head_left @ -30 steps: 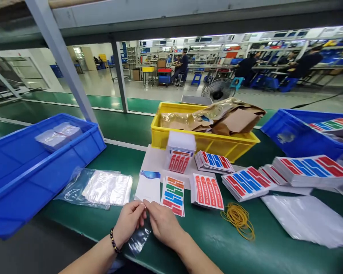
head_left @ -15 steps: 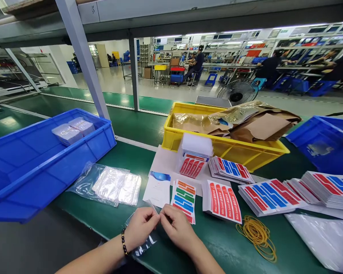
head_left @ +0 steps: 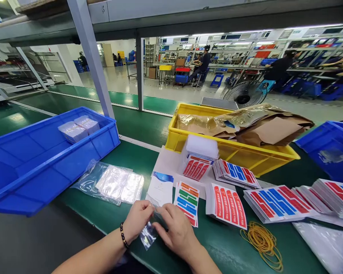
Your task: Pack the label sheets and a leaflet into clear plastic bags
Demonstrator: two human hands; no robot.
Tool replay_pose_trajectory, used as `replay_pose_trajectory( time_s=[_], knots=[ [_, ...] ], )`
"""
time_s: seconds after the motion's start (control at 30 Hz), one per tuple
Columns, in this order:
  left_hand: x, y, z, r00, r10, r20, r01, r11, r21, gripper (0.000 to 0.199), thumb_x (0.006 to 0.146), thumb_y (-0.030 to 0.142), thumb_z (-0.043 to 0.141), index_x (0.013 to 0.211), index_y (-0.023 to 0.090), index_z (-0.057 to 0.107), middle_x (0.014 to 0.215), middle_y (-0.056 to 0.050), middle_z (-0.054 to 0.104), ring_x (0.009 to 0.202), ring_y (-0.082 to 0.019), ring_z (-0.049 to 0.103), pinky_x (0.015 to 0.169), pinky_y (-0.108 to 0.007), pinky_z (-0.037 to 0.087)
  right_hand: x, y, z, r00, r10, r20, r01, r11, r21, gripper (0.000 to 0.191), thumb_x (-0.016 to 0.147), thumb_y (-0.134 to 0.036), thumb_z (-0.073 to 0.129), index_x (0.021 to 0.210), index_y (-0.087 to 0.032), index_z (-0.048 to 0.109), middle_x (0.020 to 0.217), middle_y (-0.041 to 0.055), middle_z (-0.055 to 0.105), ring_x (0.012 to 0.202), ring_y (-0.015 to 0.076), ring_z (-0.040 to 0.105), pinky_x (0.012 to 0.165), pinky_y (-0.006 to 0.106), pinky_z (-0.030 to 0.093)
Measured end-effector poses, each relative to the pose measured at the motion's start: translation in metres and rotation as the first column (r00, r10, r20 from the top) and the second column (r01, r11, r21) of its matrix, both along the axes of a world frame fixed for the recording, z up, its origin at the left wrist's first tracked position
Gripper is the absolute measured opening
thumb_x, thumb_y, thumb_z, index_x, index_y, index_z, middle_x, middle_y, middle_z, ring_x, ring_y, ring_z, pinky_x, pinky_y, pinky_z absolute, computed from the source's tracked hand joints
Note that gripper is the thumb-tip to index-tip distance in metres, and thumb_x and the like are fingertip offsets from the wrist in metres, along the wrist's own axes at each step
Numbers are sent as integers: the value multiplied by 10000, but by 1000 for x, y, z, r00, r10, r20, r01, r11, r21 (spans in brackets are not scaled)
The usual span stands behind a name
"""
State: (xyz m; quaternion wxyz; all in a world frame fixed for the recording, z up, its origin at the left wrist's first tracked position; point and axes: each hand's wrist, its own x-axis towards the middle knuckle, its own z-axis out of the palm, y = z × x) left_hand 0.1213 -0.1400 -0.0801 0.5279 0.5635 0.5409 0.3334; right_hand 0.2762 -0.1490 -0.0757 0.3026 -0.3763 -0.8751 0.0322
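Note:
A small clear plastic bag [head_left: 148, 235] hangs from my left hand [head_left: 139, 219], its thumb and fingers pinched on the bag's upper edge. My right hand [head_left: 177, 230] is right beside it, thumb and forefinger spread apart, fingertips at the bag's mouth. Just beyond my hands lie a white leaflet with a blue top [head_left: 160, 187] and label sheets in orange, green and blue [head_left: 188, 201]. To the left, a pile of clear bags [head_left: 121, 184] rests on the green table. Red label sheets [head_left: 230, 205] sit to the right.
A blue bin [head_left: 54, 163] with wrapped packs [head_left: 78, 128] stands left. A yellow bin [head_left: 234, 152] holding brown paper stands behind the label stacks [head_left: 278, 203]. Rubber bands [head_left: 261, 243] lie at right, near a white plastic sheet [head_left: 328, 243]. A metal post [head_left: 93, 57] rises behind the blue bin.
My hands were pinched together at the bag's edge; now the right thumb and forefinger have spread apart, while the left keeps its pinch. The view has shifted slightly left.

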Motion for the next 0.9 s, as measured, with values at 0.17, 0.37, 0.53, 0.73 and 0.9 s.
replay_pose_trajectory(
  time_s=[0.17, 0.37, 0.53, 0.73, 0.9],
  knots=[
    [-19, -3, 20, 985, -65, -159, 140, 843, 520, 196, 798, 272, 427, 736, 113, 525, 740, -51, 528, 756, -145, 444, 728, -285, 338, 6, 1, -1, 989, 79, -124, -100, 980, -172, 181, 859, -100, 351, 907, -154, 517, 710, 45, 526, 647, 132, 475, 575, 239, 346],
    [-45, -1, 27, 879, -137, -457, 443, 586, 679, 133, 693, 201, 611, 690, 128, 500, 624, -3, 500, 750, -145, 414, 821, -323, 285, 14, -2, 19, 993, 83, -85, -119, 736, -666, 140, 797, -254, 530, 703, -154, 499, 642, -6, 539, 586, 91, 464, 520, 207, 311],
    [-52, -1, 22, 830, -230, -508, 506, 693, 513, 108, 697, 160, 590, 646, 127, 501, 621, 5, 514, 689, -127, 424, 675, -251, 299, 14, 7, 16, 966, 105, -237, -232, 762, -605, 212, 821, -293, 520, 679, -142, 478, 780, 19, 557, 725, 101, 501, 646, 219, 389],
    [-39, -5, 8, 815, -439, -377, 578, 663, 475, 117, 784, 194, 539, 703, 146, 610, 645, 16, 592, 603, -87, 450, 657, -207, 331, 15, 26, -31, 982, -188, 11, 188, 982, -24, 289, 762, -111, 453, 1025, -143, 568, 1103, 106, 541, 1069, 251, 464, 943, 507, 294],
    [-31, -5, 4, 852, -473, -223, 522, 800, 297, 204, 809, 246, 519, 748, 120, 669, 699, -24, 612, 652, -85, 516, 647, -171, 360, 15, 34, -45, 979, -141, 146, 117, 980, 160, 226, 781, -97, 430, 959, -75, 568, 1055, 135, 568, 1002, 245, 520, 916, 461, 383]
  ],
)
